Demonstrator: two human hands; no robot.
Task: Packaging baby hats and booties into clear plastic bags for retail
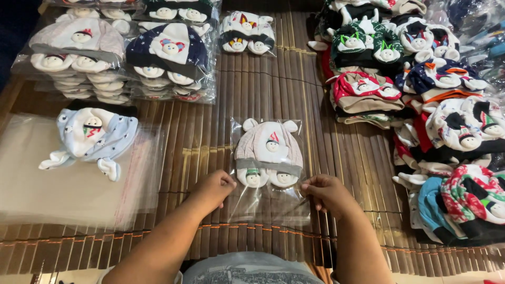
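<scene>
Pinching the lower part of a clear plastic bag [269,202], the left hand [214,188] and the right hand [325,192] work at opposite edges of the same package near the middle of the view. The left hand is closed, its fingers curled and its fingertips [230,184] gripping the bag's left edge. The right hand is likewise closed, its fingertips [306,185] gripping the bag's right edge. The bag lies flat on a dark slatted bamboo mat [210,126], directly ahead of the person. Inside the bag sits a beige baby hat set [268,152], with two small ears at the top, a grey band below, and two small round pieces just under the band. The lower portion of the bag, between the two hands, is unfilled. To the left of the bag, well apart from it, a light blue hat set [92,138] rests unbagged on a stack of flat clear bags [63,184]. Behind that, at the far left of the mat, stand piles of bagged hat sets [121,58] in white, pink and navy. One more bagged set [246,32] lies alone at the far centre. Along the right side, a large heap of unbagged hat sets [436,105] in red, green, navy, white and teal runs from the far edge toward the person. Both forearms enter from the bottom of the view.
</scene>
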